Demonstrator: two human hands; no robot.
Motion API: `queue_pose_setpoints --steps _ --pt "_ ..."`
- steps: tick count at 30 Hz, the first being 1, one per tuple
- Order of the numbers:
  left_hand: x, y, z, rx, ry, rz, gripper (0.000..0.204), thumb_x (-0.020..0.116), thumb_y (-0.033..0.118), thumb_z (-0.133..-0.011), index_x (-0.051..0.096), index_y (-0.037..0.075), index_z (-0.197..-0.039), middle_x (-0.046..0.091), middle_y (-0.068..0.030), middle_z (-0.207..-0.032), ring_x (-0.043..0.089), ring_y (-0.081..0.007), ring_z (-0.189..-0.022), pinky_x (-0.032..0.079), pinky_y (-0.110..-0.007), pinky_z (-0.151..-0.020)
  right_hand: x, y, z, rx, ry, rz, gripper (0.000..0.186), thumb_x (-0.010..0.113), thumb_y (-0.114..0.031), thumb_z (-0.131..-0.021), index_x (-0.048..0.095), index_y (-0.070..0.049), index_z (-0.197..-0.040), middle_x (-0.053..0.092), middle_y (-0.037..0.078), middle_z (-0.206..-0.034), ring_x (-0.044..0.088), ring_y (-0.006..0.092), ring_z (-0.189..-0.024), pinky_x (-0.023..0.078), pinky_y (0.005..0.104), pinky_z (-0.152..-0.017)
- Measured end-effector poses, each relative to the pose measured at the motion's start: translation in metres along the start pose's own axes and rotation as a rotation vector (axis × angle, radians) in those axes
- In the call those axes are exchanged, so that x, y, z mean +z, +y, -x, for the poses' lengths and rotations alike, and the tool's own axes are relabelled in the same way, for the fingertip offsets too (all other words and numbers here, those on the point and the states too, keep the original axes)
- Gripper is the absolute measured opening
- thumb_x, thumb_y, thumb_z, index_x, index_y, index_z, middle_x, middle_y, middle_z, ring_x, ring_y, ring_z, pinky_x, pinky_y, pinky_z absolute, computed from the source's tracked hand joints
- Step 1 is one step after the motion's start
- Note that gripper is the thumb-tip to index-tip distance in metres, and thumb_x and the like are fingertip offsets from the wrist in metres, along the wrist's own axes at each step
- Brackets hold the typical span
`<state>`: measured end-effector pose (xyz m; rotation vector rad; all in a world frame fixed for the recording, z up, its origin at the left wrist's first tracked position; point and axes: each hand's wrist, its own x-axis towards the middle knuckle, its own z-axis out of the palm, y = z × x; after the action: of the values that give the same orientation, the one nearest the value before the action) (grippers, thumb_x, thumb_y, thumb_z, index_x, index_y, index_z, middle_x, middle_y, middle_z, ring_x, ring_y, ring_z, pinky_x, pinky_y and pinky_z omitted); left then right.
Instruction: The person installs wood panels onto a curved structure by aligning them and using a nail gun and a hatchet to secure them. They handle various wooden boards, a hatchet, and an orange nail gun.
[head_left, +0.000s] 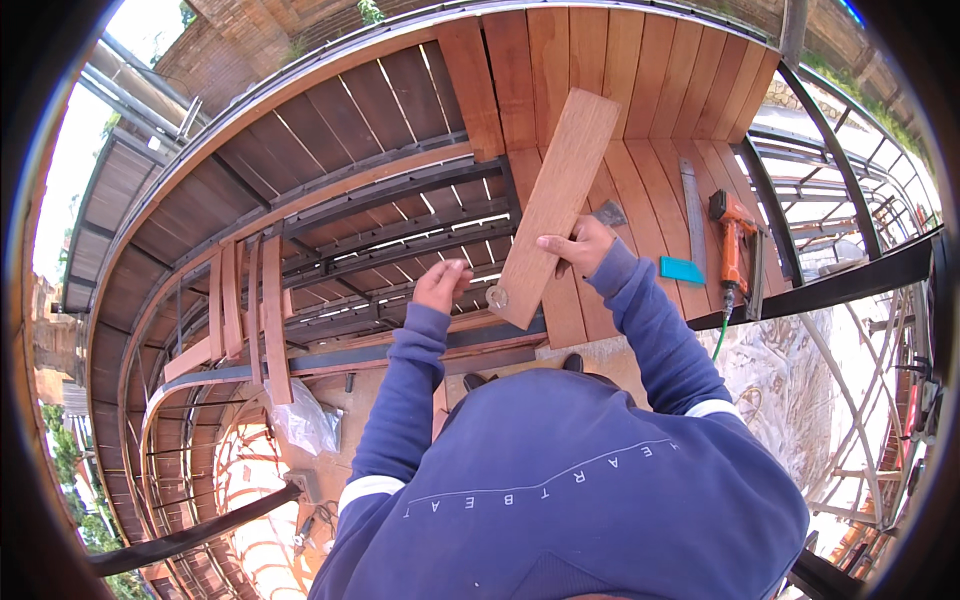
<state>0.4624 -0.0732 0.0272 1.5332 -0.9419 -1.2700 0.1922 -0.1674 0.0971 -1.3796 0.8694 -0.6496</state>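
Observation:
My right hand (582, 247) grips the edge of a short wooden board (560, 190), thumb on its upper face. The board is held slanted, its far end pointing up and right over the decking. At its near-left corner is a small pale ring-like shape (497, 297); whether it is a mark or a separate thing I cannot tell. My left hand (440, 286) hovers just left of that corner, apart from the board, fingers curled together; anything in them is hidden. Beyond my right hand, a small dark grey flat piece (608, 213) shows partly beside the board.
On the reddish wooden slats (650, 180) to the right lie a square with a teal stock (682, 269) and an orange nail gun (735, 240) with a green hose. Left are open black metal beams (390, 250), loose boards (272, 310) and a clear plastic bag (300, 420).

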Motion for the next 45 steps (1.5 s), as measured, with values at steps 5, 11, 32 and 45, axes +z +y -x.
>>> queue_pose_setpoints --steps 5,11,32,45 --pt "0.052 0.07 -0.003 0.125 -0.329 0.108 0.026 0.058 0.022 -0.102 0.061 0.001 -0.116 0.067 -0.003 -0.099 0.058 -0.0089 -0.088 0.049 -0.026 -0.081 0.064 0.021 0.038 0.07 -0.111 0.046 0.043 0.072 -0.032 -0.09 0.066 0.005 -0.111 0.072 0.016 -0.094 0.071 0.024 -0.08 0.058 0.0329 -0.068" --pt "0.031 0.032 0.012 0.213 -0.256 -0.325 0.028 0.058 0.023 -0.1 0.063 0.0 -0.114 0.07 -0.0089 -0.095 0.063 -0.0155 -0.086 0.05 -0.031 -0.08 0.013 0.068 0.086 -0.18 0.493 0.965 0.04 0.073 -0.02 -0.081 0.065 -0.001 -0.116 0.063 0.018 -0.109 0.063 0.0376 -0.1 0.052 0.0414 -0.088" --pt "0.048 -0.027 0.033 0.482 -0.237 -1.008 0.036 0.064 0.034 -0.089 0.068 0.011 -0.117 0.063 -0.0112 -0.098 0.06 -0.031 -0.099 0.048 -0.044 -0.09 0.014 0.097 0.08 0.045 0.377 0.291 0.01 0.068 -0.004 -0.089 0.066 0.001 -0.098 0.066 0.006 -0.078 0.061 0.009 -0.065 0.051 0.0259 -0.058" --pt "0.032 -0.011 0.055 0.39 -0.198 -1.127 0.077 0.083 0.04 -0.067 0.053 0.009 -0.131 0.06 -0.0137 -0.118 0.057 -0.033 -0.112 0.044 -0.044 -0.101 0.022 0.068 0.055 -0.05 0.501 -0.164 0.004 0.056 -0.001 -0.094 0.059 -0.002 -0.096 0.062 0.005 -0.087 0.063 0.0124 -0.067 0.052 0.0257 -0.058"
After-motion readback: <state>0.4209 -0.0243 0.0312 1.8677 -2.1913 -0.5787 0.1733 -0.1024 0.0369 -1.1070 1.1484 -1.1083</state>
